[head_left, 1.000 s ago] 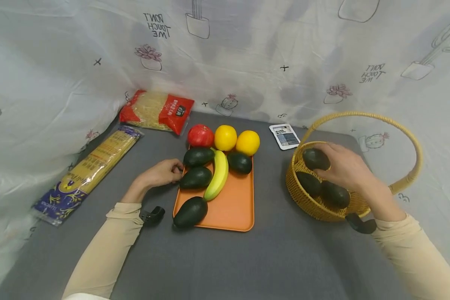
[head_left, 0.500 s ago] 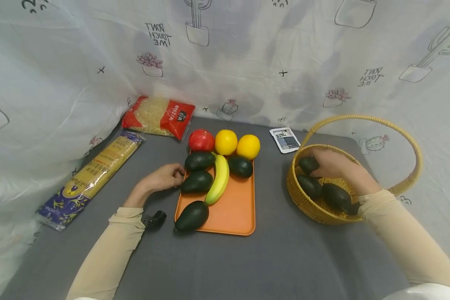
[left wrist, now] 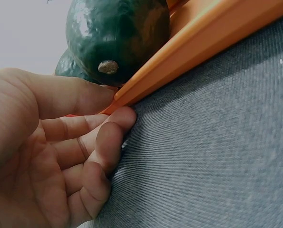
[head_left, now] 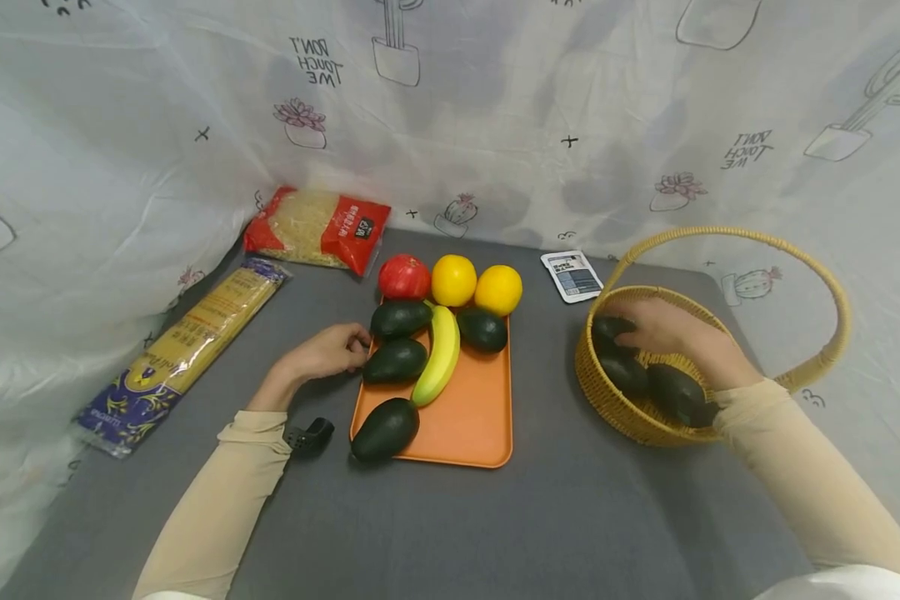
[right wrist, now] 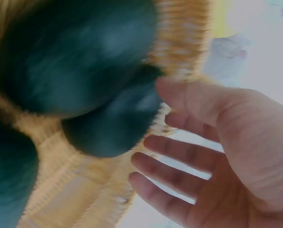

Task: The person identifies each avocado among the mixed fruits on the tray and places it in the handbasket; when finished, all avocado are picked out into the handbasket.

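My left hand [head_left: 326, 354] pinches the left rim of an orange tray [head_left: 468, 417] between thumb and fingers, plain in the left wrist view. On the tray lie several dark green avocados [head_left: 395, 361] and a yellow banana [head_left: 437, 358]. A red pomegranate [head_left: 404, 277] and two yellow round fruits [head_left: 453, 281] line its far end. Inside the wicker basket [head_left: 607, 412] at the right, my right hand [head_left: 667, 327] is beside the rearmost avocado [head_left: 609, 330]. Its fingers are extended in the right wrist view, the thumb tip near that avocado [right wrist: 117, 121]. Other avocados [head_left: 675, 393] share the basket.
A long pasta packet [head_left: 187, 354] lies along the table's left side. Behind it is a red and clear pasta bag [head_left: 318, 229]. A small white pack [head_left: 572, 276] lies behind the basket's left side. The basket handle [head_left: 727, 233] arches up over the right arm.
The right hand has lowered an avocado into the back of the basket and its fingers have loosened from it. The left hand stays at the tray rim.
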A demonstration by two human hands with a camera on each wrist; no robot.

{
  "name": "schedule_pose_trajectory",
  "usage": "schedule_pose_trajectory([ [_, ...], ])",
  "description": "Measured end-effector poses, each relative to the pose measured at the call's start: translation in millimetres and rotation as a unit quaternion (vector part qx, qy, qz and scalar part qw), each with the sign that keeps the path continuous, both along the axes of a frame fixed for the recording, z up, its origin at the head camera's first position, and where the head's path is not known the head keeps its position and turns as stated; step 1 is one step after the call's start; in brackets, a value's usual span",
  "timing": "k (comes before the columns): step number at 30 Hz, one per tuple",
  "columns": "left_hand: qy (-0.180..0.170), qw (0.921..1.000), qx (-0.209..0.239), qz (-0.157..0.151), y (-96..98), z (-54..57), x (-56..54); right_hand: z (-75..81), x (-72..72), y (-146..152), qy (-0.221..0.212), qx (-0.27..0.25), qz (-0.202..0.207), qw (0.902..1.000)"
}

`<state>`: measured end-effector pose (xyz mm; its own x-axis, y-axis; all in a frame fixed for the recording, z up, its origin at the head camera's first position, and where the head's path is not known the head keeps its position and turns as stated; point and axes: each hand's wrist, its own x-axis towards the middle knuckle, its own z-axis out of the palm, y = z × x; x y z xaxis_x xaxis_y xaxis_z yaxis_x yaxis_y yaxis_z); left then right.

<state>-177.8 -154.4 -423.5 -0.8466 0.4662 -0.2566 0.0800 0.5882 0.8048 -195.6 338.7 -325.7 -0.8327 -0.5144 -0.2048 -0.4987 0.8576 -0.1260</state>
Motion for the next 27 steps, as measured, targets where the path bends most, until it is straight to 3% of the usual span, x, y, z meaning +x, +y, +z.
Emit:
schedule_pose_trajectory([
  [3,0.001,1.0000,0.001,-0.003,0.6,1.2,-1.0,14.6,13.8,-14.1,0.049,-0.007,-0.021,0.9986],
  [7,-0.001,1.0000,-0.001,-0.004,0.0,1.1,-3.3,25.5,43.4,-49.2,0.134,-0.036,-0.041,0.9895],
  [11,0.002,1.0000,-0.006,-0.005,-0.7,-0.3,-5.0,15.8,70.1,-93.8,0.222,-0.088,-0.003,0.9710],
  [14,0.001,1.0000,-0.006,-0.006,-1.2,-1.8,-4.4,0.0,79.8,-125.1,0.263,-0.119,0.034,0.9568],
  [17,-0.002,1.0000,-0.005,-0.007,-1.6,-2.0,-2.7,-16.3,78.4,-150.3,0.274,-0.129,0.032,0.9525],
  [19,-0.003,1.0000,-0.004,-0.007,-2.5,-1.0,-1.4,-25.3,72.2,-163.9,0.273,-0.119,0.014,0.9546],
  [27,-0.003,1.0000,0.001,-0.007,0.4,1.2,-0.4,-50.8,44.4,-191.3,0.262,-0.022,-0.056,0.9631],
])
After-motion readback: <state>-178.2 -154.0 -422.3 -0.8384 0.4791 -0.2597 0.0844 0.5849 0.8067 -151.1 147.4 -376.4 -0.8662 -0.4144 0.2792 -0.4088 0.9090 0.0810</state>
